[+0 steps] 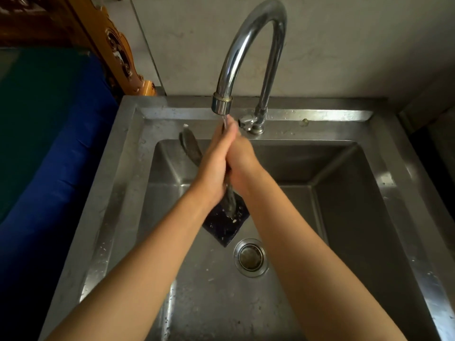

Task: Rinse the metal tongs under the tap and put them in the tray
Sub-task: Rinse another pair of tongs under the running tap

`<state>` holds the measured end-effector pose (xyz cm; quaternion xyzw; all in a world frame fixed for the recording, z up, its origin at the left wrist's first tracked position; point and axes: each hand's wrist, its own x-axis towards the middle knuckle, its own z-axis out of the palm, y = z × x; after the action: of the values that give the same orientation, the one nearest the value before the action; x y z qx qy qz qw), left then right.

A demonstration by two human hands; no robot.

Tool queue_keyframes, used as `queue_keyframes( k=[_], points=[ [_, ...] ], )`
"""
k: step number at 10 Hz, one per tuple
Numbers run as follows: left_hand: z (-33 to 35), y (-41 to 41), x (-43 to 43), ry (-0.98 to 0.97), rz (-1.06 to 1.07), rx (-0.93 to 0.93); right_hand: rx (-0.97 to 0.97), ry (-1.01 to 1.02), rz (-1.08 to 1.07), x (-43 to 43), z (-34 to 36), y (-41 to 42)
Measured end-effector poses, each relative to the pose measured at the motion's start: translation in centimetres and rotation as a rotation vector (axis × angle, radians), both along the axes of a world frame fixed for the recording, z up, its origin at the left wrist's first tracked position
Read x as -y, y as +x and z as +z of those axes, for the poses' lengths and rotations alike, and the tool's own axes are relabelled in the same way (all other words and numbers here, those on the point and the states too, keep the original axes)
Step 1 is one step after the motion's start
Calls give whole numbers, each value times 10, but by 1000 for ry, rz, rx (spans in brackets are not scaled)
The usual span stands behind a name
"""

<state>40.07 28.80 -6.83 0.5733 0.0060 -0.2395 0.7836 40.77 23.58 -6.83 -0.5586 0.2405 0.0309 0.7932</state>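
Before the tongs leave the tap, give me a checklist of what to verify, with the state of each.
1. Water running from the tap: ok, a thin stream falls onto the hands.
2. Metal tongs held: ok, left hand and right hand are pressed around them.
3. Tongs under the stream: ok, the upper end sits below the spout.
4. Tongs rinsed clean: cannot tell, the hands cover most of them.
5. Tray ready: cannot tell, no tray is in view.
6. Sink path clear: not ok, a dark square item lies beside the drain.
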Motion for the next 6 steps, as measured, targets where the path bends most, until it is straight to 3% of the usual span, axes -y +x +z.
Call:
queue_keyframes(
  k=[1,3,4,5,6],
  points=[
    [-14,7,3,-95,32,16,-15,-36,-26,4,12,-3],
    [-14,14,12,51,286,111,60,76,-68,8,4,-9],
    [-11,21,5,58,296,76,125,-219,52,26,-8,-29],
    [-7,35,1,-127,284,28,87,-780,285,60,-35,-49],
    [-8,36,6,-171,248,-35,9,-590,611,70,-52,-65]
  ],
)
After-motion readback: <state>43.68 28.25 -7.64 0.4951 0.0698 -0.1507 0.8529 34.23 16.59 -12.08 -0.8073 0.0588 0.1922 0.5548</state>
